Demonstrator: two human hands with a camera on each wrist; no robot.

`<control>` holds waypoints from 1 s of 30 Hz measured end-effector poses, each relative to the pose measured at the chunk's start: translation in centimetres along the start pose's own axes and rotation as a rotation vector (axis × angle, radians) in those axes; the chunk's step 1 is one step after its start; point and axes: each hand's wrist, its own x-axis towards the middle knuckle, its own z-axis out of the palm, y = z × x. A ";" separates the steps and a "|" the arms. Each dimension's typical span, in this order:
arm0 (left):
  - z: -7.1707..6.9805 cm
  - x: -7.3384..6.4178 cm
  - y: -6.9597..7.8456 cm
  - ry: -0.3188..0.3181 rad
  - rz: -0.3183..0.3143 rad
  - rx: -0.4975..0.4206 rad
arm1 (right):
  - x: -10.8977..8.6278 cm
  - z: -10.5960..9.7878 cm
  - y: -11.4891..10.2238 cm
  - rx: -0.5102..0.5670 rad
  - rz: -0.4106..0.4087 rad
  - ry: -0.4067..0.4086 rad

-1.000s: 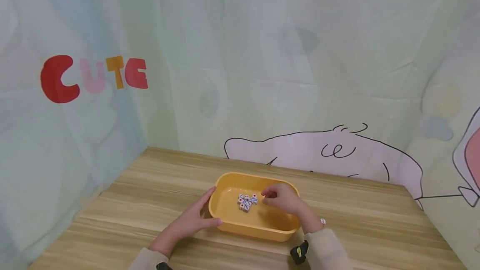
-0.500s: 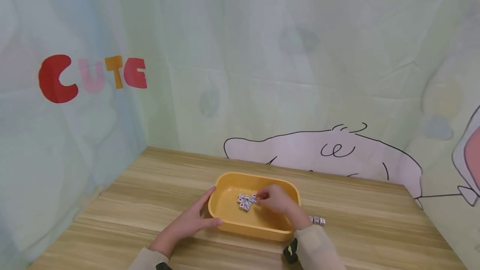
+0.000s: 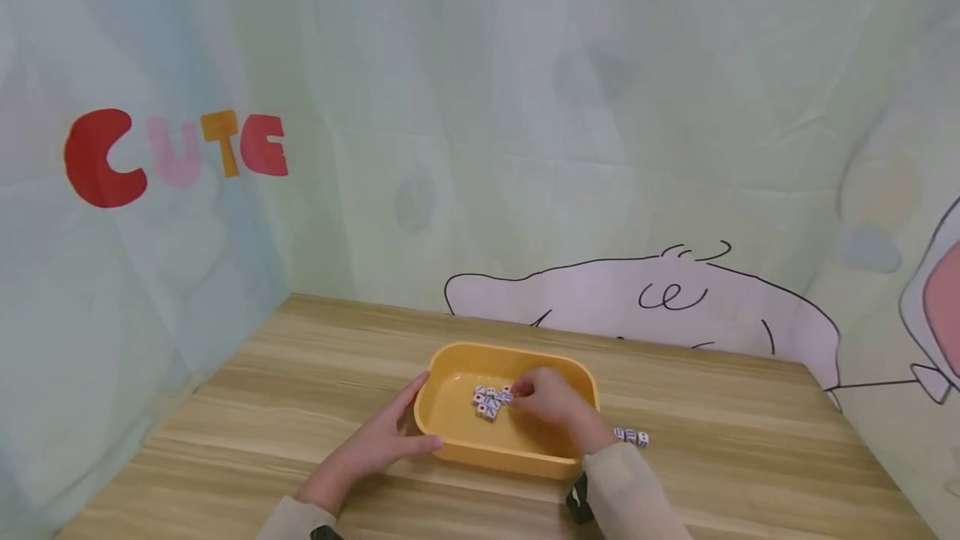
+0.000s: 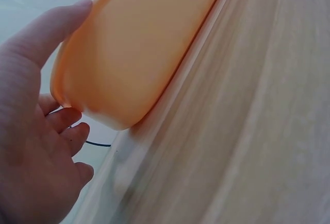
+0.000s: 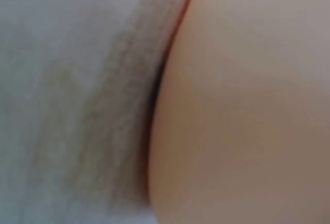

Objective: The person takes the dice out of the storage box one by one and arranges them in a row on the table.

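Observation:
A yellow plastic basin (image 3: 517, 461) stands on the wooden table, with a cluster of white dice (image 3: 489, 408) bearing red and blue pips lying on its floor. At its left end, my left hand (image 3: 382, 438) holds the basin, thumb at the near rim and fingers along the outer end; the left wrist view shows this grip on the wall (image 4: 129, 54). My right hand (image 3: 553, 400) reaches down inside, its thumb and forefinger pinching a die (image 3: 506, 397) at the right side of the cluster. Only the basin's blurred outer wall (image 5: 242, 110) fills much of the right wrist view.
Several dice (image 3: 632, 437) sit in a short row on the table, right of the basin beside the right forearm. Behind and on both sides hangs a printed cloth backdrop (image 3: 487, 148). The table's (image 3: 300, 373) far edge meets it.
My right hand has moved left to the dice cluster, its fingers closing on a die. The dice row beside the basin has come into fuller view. My left hand keeps its hold.

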 end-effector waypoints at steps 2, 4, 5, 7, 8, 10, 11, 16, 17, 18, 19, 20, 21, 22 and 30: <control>0.0 0.0 0.0 0.001 0.005 0.004 | 0.0 0.0 -0.1 -0.007 0.002 -0.007; -0.1 -0.1 0.0 0.001 0.013 0.005 | 0.1 0.0 -0.2 -0.017 0.006 -0.012; 0.0 -0.1 0.0 0.000 0.016 0.006 | 0.1 0.1 -0.3 -0.018 0.013 -0.016; 0.0 0.0 0.0 0.001 0.020 0.009 | 0.2 0.1 -0.3 -0.023 0.018 -0.017; 0.0 0.0 0.0 0.001 0.023 0.010 | 0.2 0.2 -0.2 -0.021 0.020 -0.017; 0.0 0.0 -0.1 0.003 0.028 0.013 | 0.2 0.2 -0.2 -0.020 0.020 -0.015; 0.1 0.0 -0.1 0.003 0.031 0.015 | 0.2 0.3 -0.2 -0.018 0.019 -0.014; 0.1 -0.1 0.0 0.010 0.038 0.015 | 0.3 0.5 -0.1 -0.027 0.031 -0.019; 0.1 -0.2 0.0 0.011 0.036 0.015 | 0.3 0.5 -0.1 -0.028 0.035 -0.022; 0.1 -0.2 0.0 0.013 0.034 0.014 | 0.3 0.5 -0.2 -0.030 0.041 -0.025; 0.1 -0.2 0.1 0.014 0.030 0.014 | 0.3 0.6 -0.2 -0.029 0.043 -0.028; 0.1 -0.3 0.1 0.015 0.027 0.013 | 0.3 0.6 -0.2 -0.029 0.044 -0.026; 0.1 -0.3 0.1 0.016 0.026 0.013 | 0.3 0.6 -0.2 -0.029 0.045 -0.026; 0.1 -0.3 0.1 0.017 0.027 0.014 | 0.3 0.7 -0.3 -0.026 0.046 -0.025; 0.1 -0.3 0.1 0.016 0.045 0.019 | 0.3 0.7 -0.1 -0.024 0.025 -0.010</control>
